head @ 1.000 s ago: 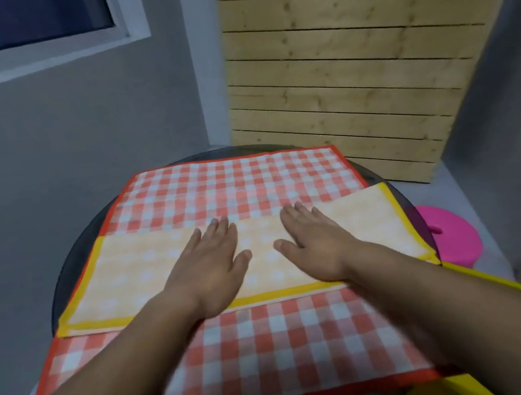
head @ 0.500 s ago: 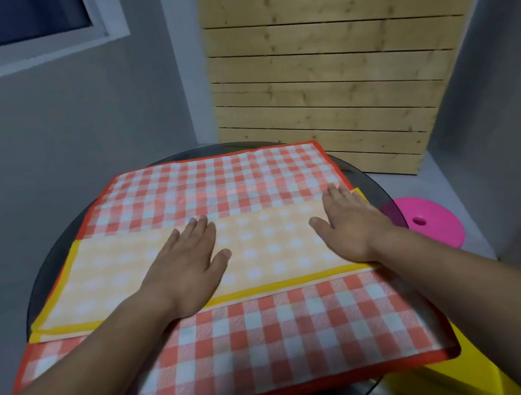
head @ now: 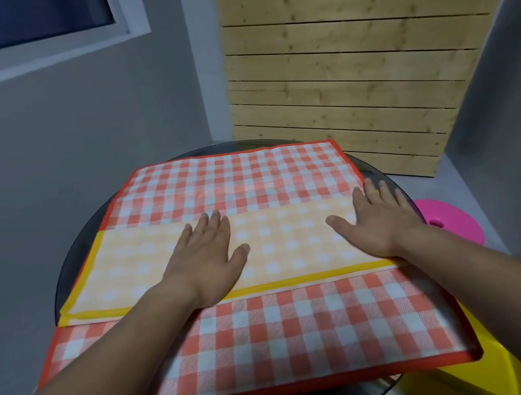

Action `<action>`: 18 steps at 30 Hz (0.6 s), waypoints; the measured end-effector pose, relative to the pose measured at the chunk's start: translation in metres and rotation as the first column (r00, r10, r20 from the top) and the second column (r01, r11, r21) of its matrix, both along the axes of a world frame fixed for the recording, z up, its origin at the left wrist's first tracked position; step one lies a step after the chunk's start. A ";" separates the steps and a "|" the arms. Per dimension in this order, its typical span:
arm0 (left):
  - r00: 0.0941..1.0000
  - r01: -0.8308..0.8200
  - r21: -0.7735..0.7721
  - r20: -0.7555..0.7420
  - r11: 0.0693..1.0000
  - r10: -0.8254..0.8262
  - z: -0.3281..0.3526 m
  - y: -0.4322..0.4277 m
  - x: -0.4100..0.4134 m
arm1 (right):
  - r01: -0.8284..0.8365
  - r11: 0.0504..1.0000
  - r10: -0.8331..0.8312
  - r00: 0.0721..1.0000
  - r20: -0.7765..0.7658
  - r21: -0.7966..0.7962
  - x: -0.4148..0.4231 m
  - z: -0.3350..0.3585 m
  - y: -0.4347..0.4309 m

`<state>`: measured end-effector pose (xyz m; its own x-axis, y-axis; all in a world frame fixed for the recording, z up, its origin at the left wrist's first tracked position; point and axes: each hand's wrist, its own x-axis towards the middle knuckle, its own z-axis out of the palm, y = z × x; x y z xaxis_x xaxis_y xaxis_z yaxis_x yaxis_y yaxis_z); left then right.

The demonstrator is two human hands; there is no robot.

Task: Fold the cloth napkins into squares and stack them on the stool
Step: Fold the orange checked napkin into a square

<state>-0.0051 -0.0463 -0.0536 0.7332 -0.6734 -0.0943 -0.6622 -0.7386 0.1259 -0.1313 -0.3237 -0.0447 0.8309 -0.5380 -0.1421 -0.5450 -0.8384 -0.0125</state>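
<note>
Pressing flat on the folded yellow napkin (head: 147, 268), left hand (head: 209, 261) centre, right hand (head: 375, 223) at 3 o'clock, fingers straight, red checked napkin (head: 276, 339) beneath.

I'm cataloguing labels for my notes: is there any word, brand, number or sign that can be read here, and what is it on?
None: no text can be read anywhere in this view.
The yellow napkin and the red checked napkin show only their check pattern, and the pink stool and the wooden slat panel carry no visible print.
</note>
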 end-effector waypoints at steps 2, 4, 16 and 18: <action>0.999 0.001 0.006 -0.035 1.000 -0.001 0.002 0.000 0.002 | -0.018 1.000 0.019 0.999 0.036 -0.021 0.000 0.002 0.004; 0.998 0.003 -0.032 -0.056 0.999 -0.005 0.008 -0.002 0.005 | -0.053 0.997 0.060 0.987 0.147 -0.048 -0.001 0.007 0.014; 0.973 -0.070 -0.126 -0.226 0.990 0.040 0.063 -0.028 0.056 | -0.301 0.943 0.246 0.916 0.316 0.139 0.004 0.038 0.091; 0.957 -0.114 -0.187 -0.284 0.976 0.058 0.068 -0.024 0.057 | -0.289 0.944 0.227 0.919 0.323 0.159 0.003 0.038 0.091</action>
<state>0.0521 -0.0699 0.0145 0.7538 -0.6345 -0.1709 -0.5158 -0.7325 0.4443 -0.1281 -0.2330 -0.0065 0.9573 -0.2848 0.0500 -0.2546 -0.9121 -0.3213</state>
